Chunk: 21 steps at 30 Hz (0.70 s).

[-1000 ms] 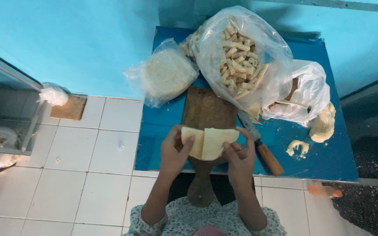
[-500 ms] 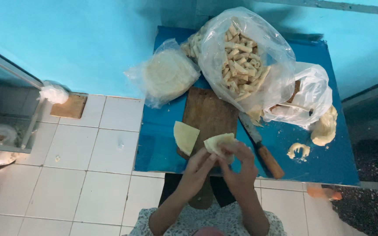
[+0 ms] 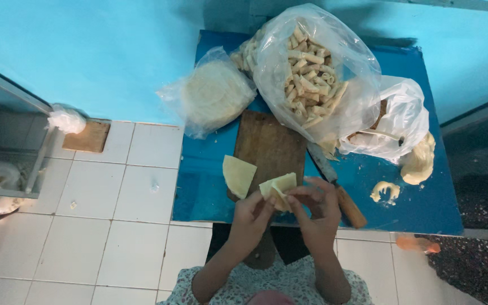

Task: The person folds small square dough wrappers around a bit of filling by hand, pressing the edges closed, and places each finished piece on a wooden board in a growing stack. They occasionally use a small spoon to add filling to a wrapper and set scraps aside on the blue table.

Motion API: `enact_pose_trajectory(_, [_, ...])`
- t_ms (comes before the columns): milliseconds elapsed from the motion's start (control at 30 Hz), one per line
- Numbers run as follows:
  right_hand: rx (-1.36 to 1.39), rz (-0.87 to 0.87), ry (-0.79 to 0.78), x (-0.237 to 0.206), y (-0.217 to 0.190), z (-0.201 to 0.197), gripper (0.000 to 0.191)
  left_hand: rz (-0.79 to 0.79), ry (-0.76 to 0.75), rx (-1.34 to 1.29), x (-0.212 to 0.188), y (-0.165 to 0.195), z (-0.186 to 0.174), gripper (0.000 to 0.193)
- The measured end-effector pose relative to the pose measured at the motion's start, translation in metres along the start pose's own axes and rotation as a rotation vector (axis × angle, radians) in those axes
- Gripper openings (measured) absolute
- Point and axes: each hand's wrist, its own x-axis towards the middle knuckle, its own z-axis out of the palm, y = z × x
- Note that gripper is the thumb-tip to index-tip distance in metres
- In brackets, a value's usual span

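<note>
Head view looks straight down on a small blue table [image 3: 425,203] set against a turquoise wall, with white floor tiles to the left. Both hands meet over the table's near edge: the left hand [image 3: 251,217] and the right hand [image 3: 314,210] pinch a pale yellow wrapper piece [image 3: 278,189] between their fingertips, each grip closed on it, the sheet partly folded and lifted off the surface. Just left of it a second wrapper piece [image 3: 238,175] lies flat, half on the wooden cutting board [image 3: 272,147] and half on the table. A knife [image 3: 337,189] with a brown handle rests beside the board on the right, close to the right hand but not touched. Behind the board stands a large clear bag of rolled sticks [image 3: 312,73], a smaller bag of round wrappers [image 3: 213,96] to its left, and a white plastic bag [image 3: 402,118] to its right. Lumps of dough [image 3: 419,161] lie near the far right edge.
</note>
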Motion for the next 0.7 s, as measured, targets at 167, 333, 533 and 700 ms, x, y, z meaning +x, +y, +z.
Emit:
enact_pose_trajectory(167, [0.138,0.127,-0.042,0.002,-0.003,0.0,0.052,0.026,0.024,0.012,0.0,-0.002,-0.006,0.023])
enact_pose_trajectory(333, [-0.189,-0.09,-0.008,-0.004,-0.005,0.011,0.057,-0.048,-0.031,0.065,-0.004,0.002,-0.008,0.02])
enact_pose_trajectory(533, [-0.431,-0.231,0.028,-0.004,-0.012,0.014,0.057,0.08,-0.063,0.08,-0.004,0.014,-0.009,0.021])
enact_pose_trajectory(700, [-0.484,-0.379,0.021,-0.002,-0.019,0.016,0.044,0.07,-0.052,0.136,-0.005,0.023,-0.01,0.021])
